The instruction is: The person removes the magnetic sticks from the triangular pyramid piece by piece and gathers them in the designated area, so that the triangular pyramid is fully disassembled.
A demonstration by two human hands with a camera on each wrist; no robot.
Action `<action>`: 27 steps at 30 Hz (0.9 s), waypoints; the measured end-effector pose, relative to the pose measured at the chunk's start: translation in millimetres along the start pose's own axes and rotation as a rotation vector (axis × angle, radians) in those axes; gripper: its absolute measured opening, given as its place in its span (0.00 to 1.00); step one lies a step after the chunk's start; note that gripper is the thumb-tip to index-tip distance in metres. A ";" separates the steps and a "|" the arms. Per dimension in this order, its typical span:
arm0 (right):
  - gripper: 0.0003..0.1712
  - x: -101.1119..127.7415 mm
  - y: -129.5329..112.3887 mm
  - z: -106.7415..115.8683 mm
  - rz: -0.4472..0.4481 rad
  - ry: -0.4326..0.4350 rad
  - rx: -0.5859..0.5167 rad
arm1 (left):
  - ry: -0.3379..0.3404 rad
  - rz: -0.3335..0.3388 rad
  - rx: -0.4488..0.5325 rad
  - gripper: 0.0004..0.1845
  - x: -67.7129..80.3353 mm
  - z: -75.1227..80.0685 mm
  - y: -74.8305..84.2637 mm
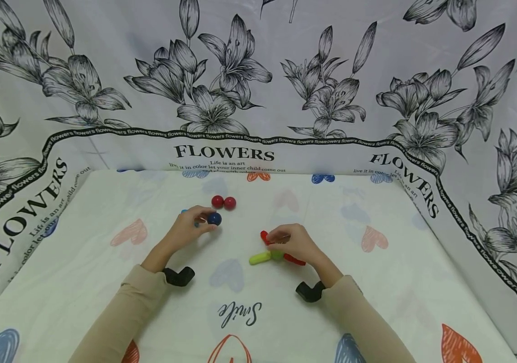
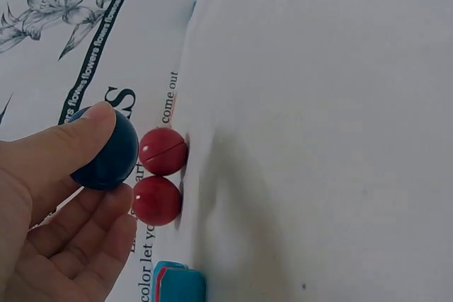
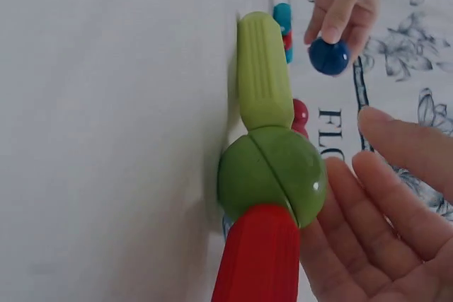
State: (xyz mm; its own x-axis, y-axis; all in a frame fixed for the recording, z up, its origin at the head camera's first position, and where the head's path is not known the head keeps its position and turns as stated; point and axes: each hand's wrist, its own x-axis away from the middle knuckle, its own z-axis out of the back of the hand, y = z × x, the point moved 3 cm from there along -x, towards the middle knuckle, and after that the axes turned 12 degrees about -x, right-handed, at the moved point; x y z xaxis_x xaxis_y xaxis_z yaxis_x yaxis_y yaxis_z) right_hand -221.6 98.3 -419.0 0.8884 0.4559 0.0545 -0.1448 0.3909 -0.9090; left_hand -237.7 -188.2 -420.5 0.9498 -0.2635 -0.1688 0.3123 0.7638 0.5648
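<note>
My left hand [image 1: 189,228] pinches a dark blue ball [image 1: 214,218] between thumb and fingertips, raised above the cloth in the left wrist view. Just beyond it, two red balls [image 1: 223,202] touch each other. A teal block with a red stripe [image 2: 180,286] lies near that hand, partly out of frame. My right hand [image 1: 292,241] is beside a green ball [image 3: 272,175], thumb and fingers apart with nothing between them. A yellow-green rod [image 3: 265,68] and a red rod [image 3: 258,256] join that ball on opposite sides. Another red piece [image 1: 264,237] shows by the right fingertips; contact is unclear.
A white cloth with printed hearts [image 1: 227,275] covers the table. Behind it hangs a flower-printed curtain [image 1: 240,101], which also runs along both sides. Black wrist mounts [image 1: 180,276] sit at both sleeves.
</note>
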 end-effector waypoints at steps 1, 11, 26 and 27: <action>0.13 1.3 1.7 1.3 -0.008 0.015 0.000 | 0.005 0.010 -0.005 0.23 -1.1 1.0 -1.5; 0.17 9.3 14.2 10.4 -0.102 0.058 0.050 | 0.060 0.099 0.010 0.24 -15.7 11.1 -12.8; 0.19 12.1 21.6 9.1 -0.147 0.020 0.035 | 0.092 0.182 -0.029 0.25 -32.2 13.8 -29.5; 0.19 12.1 22.2 8.9 -0.146 0.023 0.036 | 0.091 0.186 -0.037 0.25 -32.7 13.3 -30.5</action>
State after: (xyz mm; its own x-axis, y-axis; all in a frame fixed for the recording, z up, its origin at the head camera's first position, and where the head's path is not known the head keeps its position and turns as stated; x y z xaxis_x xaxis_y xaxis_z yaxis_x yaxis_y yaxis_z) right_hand -217.9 119.6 -434.8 0.9107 0.3742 0.1751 -0.0289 0.4805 -0.8765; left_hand -278.5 -210.8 -421.5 0.9885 -0.0622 -0.1377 0.1299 0.8160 0.5633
